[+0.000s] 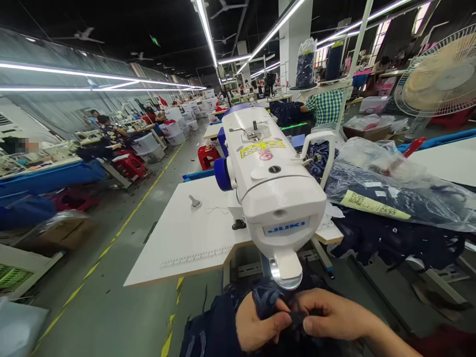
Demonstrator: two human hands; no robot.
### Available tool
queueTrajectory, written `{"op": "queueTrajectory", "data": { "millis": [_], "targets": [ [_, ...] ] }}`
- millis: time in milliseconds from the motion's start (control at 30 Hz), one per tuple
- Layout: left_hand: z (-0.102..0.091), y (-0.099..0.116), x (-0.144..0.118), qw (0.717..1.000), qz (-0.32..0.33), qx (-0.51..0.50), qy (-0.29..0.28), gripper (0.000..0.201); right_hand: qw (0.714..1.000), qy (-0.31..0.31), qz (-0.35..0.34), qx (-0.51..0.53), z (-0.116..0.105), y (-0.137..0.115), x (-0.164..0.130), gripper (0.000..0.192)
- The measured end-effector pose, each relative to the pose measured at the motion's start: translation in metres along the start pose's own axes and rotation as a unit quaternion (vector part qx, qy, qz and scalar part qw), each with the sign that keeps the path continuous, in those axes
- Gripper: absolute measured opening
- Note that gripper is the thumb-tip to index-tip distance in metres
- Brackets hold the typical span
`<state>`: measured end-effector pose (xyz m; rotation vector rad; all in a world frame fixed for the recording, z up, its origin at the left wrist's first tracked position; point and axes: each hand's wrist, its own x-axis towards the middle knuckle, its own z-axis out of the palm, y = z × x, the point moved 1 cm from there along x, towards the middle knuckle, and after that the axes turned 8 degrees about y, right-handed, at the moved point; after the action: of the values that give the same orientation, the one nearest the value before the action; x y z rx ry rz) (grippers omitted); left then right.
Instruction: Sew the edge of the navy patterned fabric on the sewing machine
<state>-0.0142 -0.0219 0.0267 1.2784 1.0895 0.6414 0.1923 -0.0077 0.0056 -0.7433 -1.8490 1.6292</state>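
- The dark navy fabric (223, 327) sits bunched below the near end of the sewing machine (269, 188), off the bench's (186, 238) near edge.
- The left hand (260, 325) and right hand (334, 317) both pinch it shut, thumbs meeting.
- Better to hold the edges flat and aligned.
- It looks soft, creased, faintly patterned.
- Bagged cloth (394, 193) lies at the bench's right.

Bright ceiling tube lights (208, 34), glare on strips, wide-angle bending, left edge perhaps motion-blurred
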Motion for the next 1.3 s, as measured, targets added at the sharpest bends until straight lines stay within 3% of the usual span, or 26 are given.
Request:
{"op": "queueTrajectory", "data": {
  "millis": [67,167,300,367,500,633,733,867,933,1000,1067,1133,1233,1300],
  "targets": [
    [-0.005,0.003,0.002,0.998,0.021,0.011,0.062,0.034,0.999,0.011,-0.005,-0.044,-0.012,-0.013,-0.003,0.037],
    [-0.015,0.008,0.011,0.984,0.068,-0.009,0.167,0.037,0.989,0.100,0.028,-0.101,-0.031,-0.029,0.002,0.033],
    [-0.021,0.014,0.027,0.960,0.093,0.058,0.258,0.036,0.972,0.175,0.056,-0.146,-0.045,-0.031,0.018,0.035],
    [-0.018,0.017,0.031,0.950,0.110,0.098,0.276,0.034,0.973,0.170,0.054,-0.146,-0.046,-0.030,0.021,0.037],
    [-0.006,0.020,0.027,0.944,0.110,0.082,0.300,0.032,0.974,0.133,0.035,-0.177,-0.047,-0.033,0.011,0.035],
    [0.003,0.021,0.024,0.961,0.070,0.073,0.259,0.027,0.949,0.207,0.000,-0.236,-0.045,-0.039,0.007,0.023],
    [0.005,0.023,0.024,0.968,0.063,0.061,0.233,0.029,0.885,0.236,-0.085,-0.393,-0.035,-0.042,0.018,0.023],
    [0.007,0.027,0.023,0.967,0.075,0.073,0.231,0.027,0.724,0.190,-0.213,-0.628,-0.014,-0.050,0.039,0.018],
    [0.007,0.027,0.022,0.957,0.080,0.069,0.272,0.027,0.690,0.164,-0.254,-0.658,-0.011,-0.053,0.043,0.014],
    [0.007,0.025,0.023,0.942,0.095,0.069,0.313,0.028,0.717,0.144,-0.273,-0.625,-0.017,-0.052,0.043,0.016],
    [0.007,0.021,0.026,0.932,0.120,0.070,0.334,0.029,0.800,0.173,-0.236,-0.524,-0.034,-0.046,0.040,0.018],
    [0.007,0.017,0.030,0.924,0.126,0.064,0.355,0.028,0.874,0.261,-0.140,-0.386,-0.054,-0.036,0.037,0.020],
    [0.009,0.013,0.035,0.909,0.114,0.044,0.398,0.025,0.905,0.364,-0.006,-0.220,-0.071,-0.017,0.032,0.027],
    [0.010,0.014,0.037,0.900,0.120,0.040,0.418,0.025,0.927,0.345,0.033,-0.143,-0.065,-0.006,0.027,0.030]
  ]
}}
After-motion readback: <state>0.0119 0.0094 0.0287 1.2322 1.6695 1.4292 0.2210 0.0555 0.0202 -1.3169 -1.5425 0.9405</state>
